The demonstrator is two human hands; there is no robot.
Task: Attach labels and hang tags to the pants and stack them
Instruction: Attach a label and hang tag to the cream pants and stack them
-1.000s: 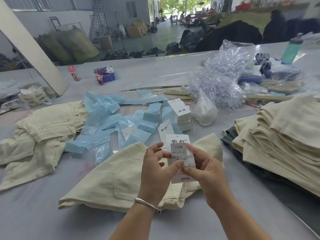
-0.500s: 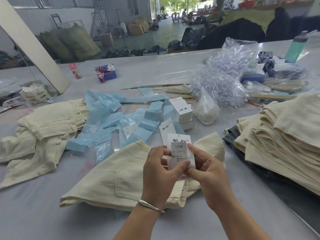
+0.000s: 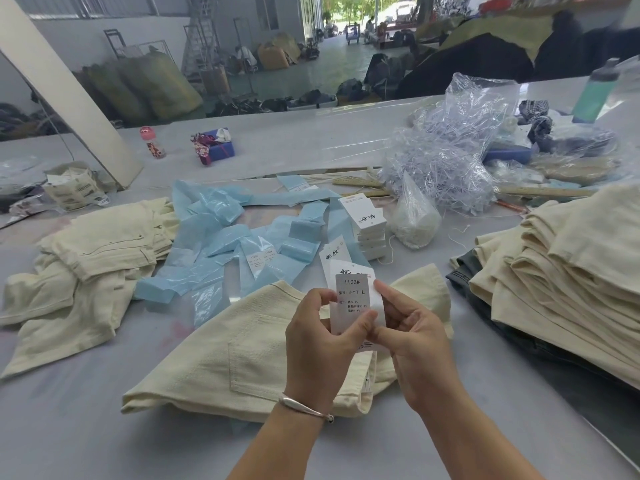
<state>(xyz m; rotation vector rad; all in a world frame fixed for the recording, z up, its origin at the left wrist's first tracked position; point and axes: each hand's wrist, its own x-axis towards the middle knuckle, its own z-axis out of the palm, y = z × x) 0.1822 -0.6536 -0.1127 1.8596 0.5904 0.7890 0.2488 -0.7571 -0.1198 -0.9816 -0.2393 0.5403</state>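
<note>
Bare table lies open left of the hands; ahead, blue strips and tag boxes crowd the way; right, stacked pants wall it off.

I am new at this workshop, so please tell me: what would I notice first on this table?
In the middle, the left hand and right hand pinch a white hang tag printed 1103#, above folded cream pants. Behind them lie scattered blue label strips; on the right stands a tall stack of cream pants.
</note>
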